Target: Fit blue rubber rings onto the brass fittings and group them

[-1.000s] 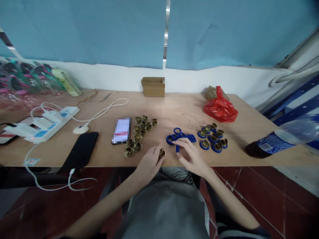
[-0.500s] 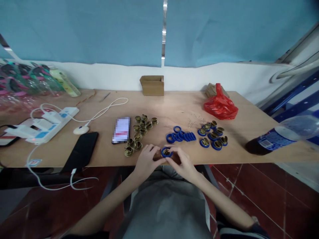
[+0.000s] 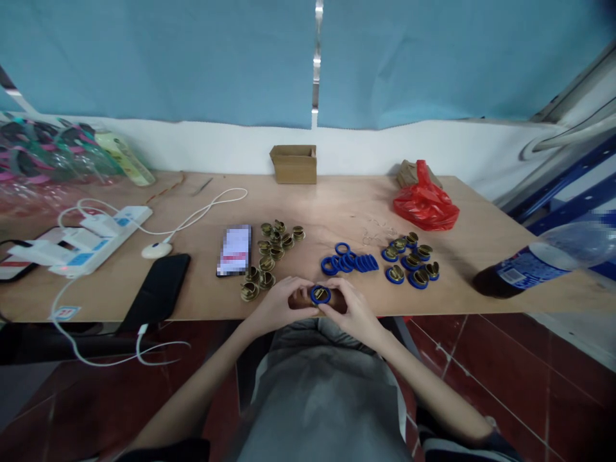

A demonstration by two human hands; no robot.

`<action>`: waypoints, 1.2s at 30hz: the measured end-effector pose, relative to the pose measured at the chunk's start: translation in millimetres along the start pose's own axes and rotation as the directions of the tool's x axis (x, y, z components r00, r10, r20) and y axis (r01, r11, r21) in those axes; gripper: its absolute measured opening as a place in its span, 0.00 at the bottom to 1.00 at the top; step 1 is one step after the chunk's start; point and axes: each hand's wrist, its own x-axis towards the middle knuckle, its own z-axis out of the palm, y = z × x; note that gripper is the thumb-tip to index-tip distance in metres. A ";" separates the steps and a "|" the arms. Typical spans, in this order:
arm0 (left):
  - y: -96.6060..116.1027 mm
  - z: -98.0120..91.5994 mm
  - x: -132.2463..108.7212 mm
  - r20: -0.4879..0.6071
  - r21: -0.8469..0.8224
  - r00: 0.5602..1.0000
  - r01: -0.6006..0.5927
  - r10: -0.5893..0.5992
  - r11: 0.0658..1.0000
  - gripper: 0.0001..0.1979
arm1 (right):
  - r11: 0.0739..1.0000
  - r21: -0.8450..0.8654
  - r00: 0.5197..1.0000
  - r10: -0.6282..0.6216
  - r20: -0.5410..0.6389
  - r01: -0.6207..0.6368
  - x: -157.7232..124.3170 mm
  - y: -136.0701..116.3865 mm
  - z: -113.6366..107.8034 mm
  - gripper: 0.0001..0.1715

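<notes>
At the table's front edge, a blue ring with a brass-coloured metal piece inside it (image 3: 320, 295) is pinched between both hands. My left hand (image 3: 282, 303) grips its left side with thumb and fingertips. On the right side my right hand (image 3: 355, 312) does the same, fingers curved over the top and thumb below. Loose brass-coloured round pieces with raised tabs (image 3: 266, 264) lie beyond my left hand. Plain blue rings (image 3: 366, 262) rest in a leaning row beyond the right one. Farther right is a group of brass pieces set in blue rings (image 3: 420, 278).
A lit phone (image 3: 234, 251) and a dark phone (image 3: 161, 289) lie at left, near a power strip (image 3: 103, 240) with white cables. A cardboard box (image 3: 295, 169) stands at the back. At right are a red plastic bag (image 3: 426, 206) and a cola bottle (image 3: 517, 273).
My left hand has shifted slightly, its fingers now closer over the blue ring, and the forearm has moved a little. Both hands still hold the ring and brass piece.
</notes>
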 end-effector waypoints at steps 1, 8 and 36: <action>0.3 -0.6 -0.1 0.006 -0.014 1.000 0.000 0.000 1.000 0.18 | 1.000 0.011 1.000 0.013 0.000 -0.013 0.3 0.1 -0.3 0.19; -1.3 1.2 1.2 -0.005 -0.020 1.000 0.005 -0.005 1.000 0.11 | 0.995 0.099 0.999 0.030 0.019 -0.031 0.6 -1.8 -3.9 0.21; -6.1 2.2 -1.5 0.018 0.047 0.997 -0.072 0.072 0.996 0.09 | 0.964 0.045 0.958 -0.252 -0.138 0.260 0.7 3.3 1.3 0.07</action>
